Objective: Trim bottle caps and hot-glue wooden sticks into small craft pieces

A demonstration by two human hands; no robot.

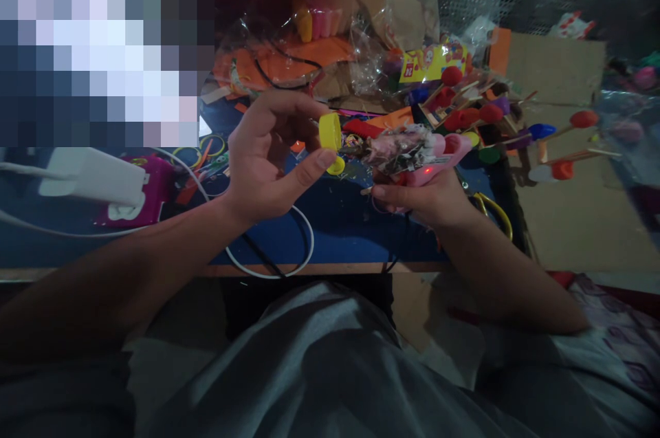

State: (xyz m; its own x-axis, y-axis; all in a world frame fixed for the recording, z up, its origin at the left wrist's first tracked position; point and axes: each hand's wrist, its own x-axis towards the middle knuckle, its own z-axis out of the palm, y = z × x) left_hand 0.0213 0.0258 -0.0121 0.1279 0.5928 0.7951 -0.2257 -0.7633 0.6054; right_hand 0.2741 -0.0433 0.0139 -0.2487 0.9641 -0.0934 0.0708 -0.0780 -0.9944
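Yellow plastic, ring-shaped and open on the side that shows, the small cap (330,132) is pinched in the left hand (273,156): thumb under its lower edge, forefinger against its upper part, the other fingers curled behind. It sits right at the fingertips, out past the palm, held up over the blue tabletop (335,232) with its rim standing roughly upright. Just below the thumb tip shows a second yellow piece (336,165); whether it touches the thumb or lies on the table, I cannot tell.

The right hand (427,197) is closed around a pink glue gun (448,152), its front end wrapped in pale, grimy strands and a small red light glowing on its side. The nozzle points across at the cap and comes very near it; whether the two touch is too dim to make out. A thin stick (366,191) pokes out by the right thumb.

Farther back lie crumpled clear plastic, an orange sheet (324,53) and a yellow packet (433,63). Toward the right is a jumble of sticks with coloured, rounded ends (492,113), beside brown cardboard (582,218). On the left a white charger (97,173) is at a magenta power block (165,183), and a white cable (312,245) loops near the table's front edge, beneath the left wrist
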